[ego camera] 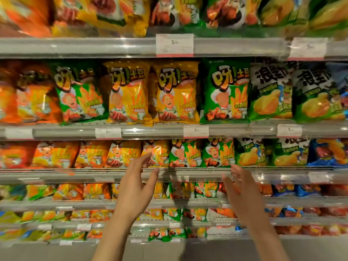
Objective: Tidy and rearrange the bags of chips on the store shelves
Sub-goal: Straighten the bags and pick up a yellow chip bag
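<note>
Before the third shelf (113,175), left hand (134,187) and right hand (240,193) hover spread wide, empty, flanking two green chip bags (202,154); suggest closing evenly on both sides, pressing lightly to avoid crushing.

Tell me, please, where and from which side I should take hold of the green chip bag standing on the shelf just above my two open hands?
Probably by its two side edges, coming straight in from the front. The green chip bag stands upright facing out, packed between a yellow bag and another green bag, so only its front is free. The left hand and right hand are open below it.
</note>
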The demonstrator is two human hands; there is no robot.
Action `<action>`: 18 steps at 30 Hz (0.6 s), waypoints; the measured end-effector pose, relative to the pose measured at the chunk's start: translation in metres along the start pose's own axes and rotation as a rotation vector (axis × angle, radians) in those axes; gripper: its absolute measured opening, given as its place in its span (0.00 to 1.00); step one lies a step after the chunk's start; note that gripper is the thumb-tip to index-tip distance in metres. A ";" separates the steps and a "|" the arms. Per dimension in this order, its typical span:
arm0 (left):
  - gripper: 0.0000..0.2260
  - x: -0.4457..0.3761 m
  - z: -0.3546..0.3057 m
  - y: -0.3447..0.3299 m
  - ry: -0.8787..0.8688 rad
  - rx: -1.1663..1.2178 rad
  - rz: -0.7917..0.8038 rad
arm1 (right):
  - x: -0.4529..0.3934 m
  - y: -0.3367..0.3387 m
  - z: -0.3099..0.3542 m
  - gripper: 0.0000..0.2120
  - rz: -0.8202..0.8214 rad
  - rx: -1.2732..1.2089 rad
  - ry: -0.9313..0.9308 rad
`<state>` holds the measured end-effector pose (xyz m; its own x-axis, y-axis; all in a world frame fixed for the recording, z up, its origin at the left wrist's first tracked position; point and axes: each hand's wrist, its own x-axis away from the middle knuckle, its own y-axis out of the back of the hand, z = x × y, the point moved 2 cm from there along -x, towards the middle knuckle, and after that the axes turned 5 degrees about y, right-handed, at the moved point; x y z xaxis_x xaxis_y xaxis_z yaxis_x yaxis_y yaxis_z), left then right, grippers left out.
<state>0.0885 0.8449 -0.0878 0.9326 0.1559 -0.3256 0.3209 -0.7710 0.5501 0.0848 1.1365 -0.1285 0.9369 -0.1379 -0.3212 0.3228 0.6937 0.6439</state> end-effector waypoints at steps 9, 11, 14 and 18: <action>0.20 -0.074 -0.012 0.016 -0.085 -0.004 -0.085 | -0.075 -0.019 0.032 0.26 -0.026 -0.021 0.036; 0.20 -0.090 -0.014 0.020 -0.111 0.008 -0.093 | -0.083 -0.021 0.043 0.25 -0.068 0.001 0.052; 0.22 -0.115 -0.010 0.023 -0.170 0.035 -0.052 | -0.092 -0.027 0.060 0.22 -0.238 0.156 0.166; 0.25 -0.143 -0.011 0.029 -0.258 0.036 0.019 | -0.111 -0.038 0.091 0.23 -0.404 0.296 0.390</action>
<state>-0.0336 0.8068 -0.0169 0.8638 -0.0182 -0.5035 0.2931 -0.7947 0.5316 -0.0195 1.0606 -0.0538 0.6337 -0.0419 -0.7724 0.7165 0.4081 0.5657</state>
